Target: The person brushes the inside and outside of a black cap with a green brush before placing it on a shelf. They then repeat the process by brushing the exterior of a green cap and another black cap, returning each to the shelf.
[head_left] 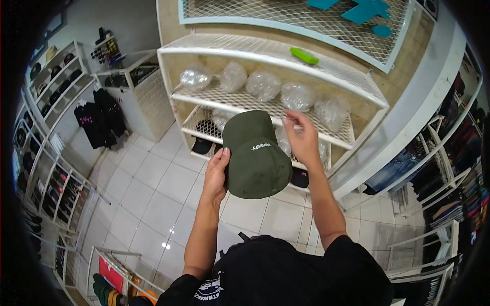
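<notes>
A dark green baseball cap (259, 166) with small white lettering is held up in front of me, its brim pointing away toward the shelf. My left hand (216, 176) grips the cap's left edge, thumb on top and the other fingers hidden underneath. To the right of the brim, my right hand (303, 137) is raised with loosely bent fingers, slightly blurred. It appears apart from the cap and nothing shows in it. Beyond both hands, clear plastic-wrapped bundles (263, 85) sit in a row on a white mesh shelf (229, 104).
A bright green object (304, 55) lies on the shelf unit's top. Lower shelves hold dark caps (202, 146). Black shirts (100, 116) hang at the left, near racks of caps. Clothing racks with jeans (390, 168) line the right. White floor tiles (153, 196) lie below.
</notes>
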A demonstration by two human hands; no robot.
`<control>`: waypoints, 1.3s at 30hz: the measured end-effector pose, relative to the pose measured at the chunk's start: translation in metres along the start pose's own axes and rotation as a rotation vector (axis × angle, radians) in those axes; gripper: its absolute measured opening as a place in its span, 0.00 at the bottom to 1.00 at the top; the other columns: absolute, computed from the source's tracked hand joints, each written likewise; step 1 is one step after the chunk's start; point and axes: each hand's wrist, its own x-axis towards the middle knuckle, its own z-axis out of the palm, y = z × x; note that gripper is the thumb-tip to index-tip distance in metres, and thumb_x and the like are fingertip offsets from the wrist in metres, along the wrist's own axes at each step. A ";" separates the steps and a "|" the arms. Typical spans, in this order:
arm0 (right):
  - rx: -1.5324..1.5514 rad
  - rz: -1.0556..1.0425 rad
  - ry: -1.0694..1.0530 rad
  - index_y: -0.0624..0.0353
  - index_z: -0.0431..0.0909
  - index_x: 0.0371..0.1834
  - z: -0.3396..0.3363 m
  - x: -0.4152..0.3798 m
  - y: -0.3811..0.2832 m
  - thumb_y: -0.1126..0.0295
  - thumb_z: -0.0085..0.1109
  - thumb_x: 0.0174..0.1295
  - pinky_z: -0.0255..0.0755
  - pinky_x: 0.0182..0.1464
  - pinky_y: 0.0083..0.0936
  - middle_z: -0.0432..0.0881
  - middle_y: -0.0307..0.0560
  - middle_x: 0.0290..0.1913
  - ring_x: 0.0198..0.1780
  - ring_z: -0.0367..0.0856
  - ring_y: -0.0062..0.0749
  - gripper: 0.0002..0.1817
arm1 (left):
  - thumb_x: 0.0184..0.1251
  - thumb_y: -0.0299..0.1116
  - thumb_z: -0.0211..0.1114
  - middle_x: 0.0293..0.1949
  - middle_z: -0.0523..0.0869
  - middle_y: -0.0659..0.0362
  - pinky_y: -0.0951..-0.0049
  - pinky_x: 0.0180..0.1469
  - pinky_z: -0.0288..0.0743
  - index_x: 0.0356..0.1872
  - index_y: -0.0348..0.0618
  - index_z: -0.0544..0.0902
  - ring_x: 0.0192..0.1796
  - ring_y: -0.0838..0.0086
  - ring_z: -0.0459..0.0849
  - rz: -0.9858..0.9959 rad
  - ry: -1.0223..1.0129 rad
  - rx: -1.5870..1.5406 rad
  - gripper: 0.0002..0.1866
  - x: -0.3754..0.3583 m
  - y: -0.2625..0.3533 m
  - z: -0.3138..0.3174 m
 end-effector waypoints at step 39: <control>0.129 -0.247 -0.582 0.44 0.83 0.68 0.082 -0.014 -0.012 0.65 0.76 0.58 0.76 0.58 0.42 0.78 0.55 0.54 0.54 0.81 0.51 0.31 | 0.69 0.83 0.25 0.44 0.89 0.55 0.74 0.55 0.80 0.54 0.32 0.83 0.45 0.74 0.87 0.006 0.305 0.154 0.59 -0.045 0.010 0.003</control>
